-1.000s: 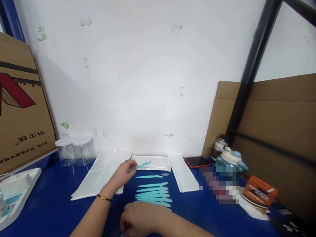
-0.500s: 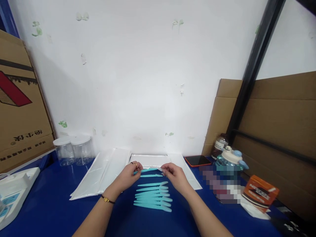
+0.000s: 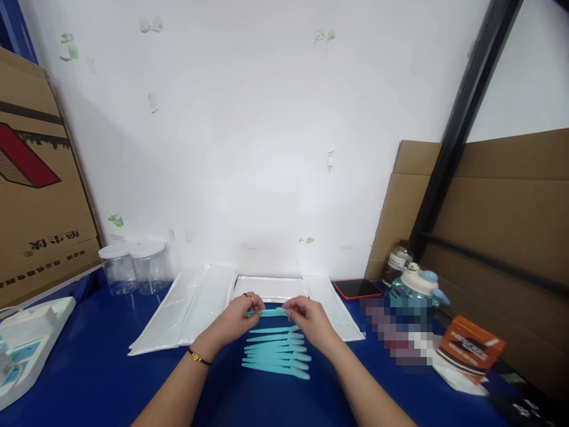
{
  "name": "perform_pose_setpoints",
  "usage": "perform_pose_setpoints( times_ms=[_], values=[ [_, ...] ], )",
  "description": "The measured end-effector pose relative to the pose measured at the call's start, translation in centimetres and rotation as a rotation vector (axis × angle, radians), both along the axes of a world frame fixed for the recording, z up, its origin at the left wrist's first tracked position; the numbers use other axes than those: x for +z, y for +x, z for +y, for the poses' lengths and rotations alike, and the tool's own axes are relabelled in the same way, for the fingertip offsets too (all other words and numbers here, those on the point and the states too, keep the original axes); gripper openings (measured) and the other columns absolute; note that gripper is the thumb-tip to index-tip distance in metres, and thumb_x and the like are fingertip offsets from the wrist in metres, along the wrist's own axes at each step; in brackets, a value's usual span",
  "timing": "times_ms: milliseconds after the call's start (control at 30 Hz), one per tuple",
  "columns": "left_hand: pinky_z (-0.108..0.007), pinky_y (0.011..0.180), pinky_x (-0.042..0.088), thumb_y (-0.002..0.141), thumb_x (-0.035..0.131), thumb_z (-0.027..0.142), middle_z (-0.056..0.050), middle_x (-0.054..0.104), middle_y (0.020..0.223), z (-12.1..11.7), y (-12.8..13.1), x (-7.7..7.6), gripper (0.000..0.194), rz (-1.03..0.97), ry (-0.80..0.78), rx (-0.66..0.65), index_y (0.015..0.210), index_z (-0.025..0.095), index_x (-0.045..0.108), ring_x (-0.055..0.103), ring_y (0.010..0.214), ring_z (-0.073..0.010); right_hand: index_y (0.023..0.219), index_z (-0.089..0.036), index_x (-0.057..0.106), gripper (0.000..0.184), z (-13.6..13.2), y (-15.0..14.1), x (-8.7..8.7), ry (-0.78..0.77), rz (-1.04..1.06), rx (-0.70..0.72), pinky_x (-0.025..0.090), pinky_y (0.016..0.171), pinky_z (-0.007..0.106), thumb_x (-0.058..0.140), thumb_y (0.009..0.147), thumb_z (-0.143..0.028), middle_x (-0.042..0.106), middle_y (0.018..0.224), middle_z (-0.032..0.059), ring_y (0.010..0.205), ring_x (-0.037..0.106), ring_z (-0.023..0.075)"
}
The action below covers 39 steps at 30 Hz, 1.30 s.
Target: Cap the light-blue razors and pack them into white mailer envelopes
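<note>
A teal eyebrow razor [image 3: 272, 312] is held level between my two hands, just above the blue table [image 3: 275, 409]. My left hand [image 3: 242, 313] pinches its handle end, fingers closed. At the blade end, my right hand [image 3: 309, 314] has thumb and fingertips closed; they cover the tip, and I cannot make out a cap there. Just below, several more teal eyebrow razors [image 3: 269, 344] lie in a row on the table, handles to the left and pale covered blade ends to the right.
White plastic packets [image 3: 178, 314] lie left, with another packet [image 3: 271, 287] behind my hands and one [image 3: 342, 314] right. Clear jars [image 3: 151, 273], a white tray [image 3: 53, 332], a phone [image 3: 357, 289], a teal bottle [image 3: 415, 284], a brown bottle [image 3: 395, 264] and an orange box [image 3: 471, 347] stand around.
My right hand has come up from the near table edge to the razor's blade end. The razor in my left hand has gone from slanted to level and slightly nearer me.
</note>
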<state>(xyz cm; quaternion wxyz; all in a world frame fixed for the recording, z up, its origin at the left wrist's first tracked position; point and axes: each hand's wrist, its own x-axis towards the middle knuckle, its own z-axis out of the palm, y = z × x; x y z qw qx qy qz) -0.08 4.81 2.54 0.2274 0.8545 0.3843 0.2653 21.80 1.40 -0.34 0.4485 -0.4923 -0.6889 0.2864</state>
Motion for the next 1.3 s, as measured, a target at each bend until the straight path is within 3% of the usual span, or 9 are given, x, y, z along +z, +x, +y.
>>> perform_pose_setpoints(
  times_ms=[133,267,367,467,667,867,1300],
  values=[
    [-0.025,0.071,0.042,0.078,0.042,0.02,-0.003,0.06,0.086,0.0,0.5,-0.9,0.018,0.02,-0.004,-0.002,0.084,0.019,0.059,0.053,0.08,-0.0153,0.092,-0.019,0.066,0.019,0.4,1.0,-0.1,0.002,-0.092,-0.002,0.045,0.061,0.024,0.052,0.08,-0.028,0.065,0.073,0.0014,0.068,0.06,0.0145],
    [-0.025,0.071,0.041,0.078,0.045,0.023,-0.002,0.062,0.084,0.6,0.5,-2.6,0.018,0.119,-0.003,0.007,0.082,0.019,0.062,0.055,0.078,-0.0151,0.087,-0.019,0.067,0.02,1.7,3.9,-0.1,0.126,-0.316,-0.193,0.044,0.074,0.026,0.048,0.083,-0.024,0.063,0.087,0.0048,0.08,0.058,0.0161],
    [-0.024,0.068,0.042,0.079,0.048,0.029,-0.002,0.061,0.081,1.2,0.4,-3.5,0.018,0.153,-0.039,0.002,0.081,0.019,0.063,0.056,0.074,-0.0146,0.085,-0.02,0.068,0.019,2.5,5.1,-0.4,0.055,-0.528,-0.213,0.041,0.076,0.026,0.05,0.08,-0.017,0.062,0.088,0.0048,0.084,0.057,0.0167],
    [-0.025,0.071,0.042,0.081,0.047,0.031,-0.003,0.06,0.086,1.9,0.3,-4.2,0.02,0.115,0.01,0.096,0.087,0.019,0.062,0.056,0.078,-0.0154,0.084,-0.021,0.068,0.016,3.0,4.7,-0.8,0.004,-0.641,-0.17,0.038,0.081,0.028,0.055,0.075,-0.014,0.062,0.09,0.0042,0.09,0.055,0.0181],
    [-0.029,0.08,0.04,0.077,0.052,0.023,-0.005,0.059,0.09,3.2,0.4,-5.4,0.014,0.147,0.058,0.23,0.084,0.018,0.062,0.055,0.09,-0.0187,0.075,-0.018,0.065,0.006,3.5,4.0,-1.7,-0.057,-0.536,-0.142,0.038,0.075,0.025,0.061,0.071,-0.014,0.061,0.087,0.0043,0.084,0.055,0.0168],
    [-0.028,0.076,0.041,0.075,0.052,0.023,-0.004,0.06,0.086,3.7,0.5,-5.8,0.011,0.144,-0.01,0.236,0.078,0.017,0.061,0.055,0.084,-0.0178,0.076,-0.017,0.064,0.009,3.8,4.6,-2.6,-0.131,-0.45,-0.073,0.039,0.059,0.019,0.059,0.071,-0.011,0.064,0.071,0.0005,0.066,0.057,0.0125],
    [-0.024,0.065,0.039,0.074,0.053,0.025,-0.001,0.061,0.077,3.3,0.8,-5.5,0.01,0.129,-0.058,0.202,0.074,0.018,0.061,0.056,0.072,-0.015,0.073,-0.017,0.066,0.011,3.7,3.7,-2.7,-0.115,-0.311,0.038,0.038,0.055,0.019,0.056,0.071,-0.012,0.061,0.065,-0.0008,0.061,0.054,0.0114]
  ],
)
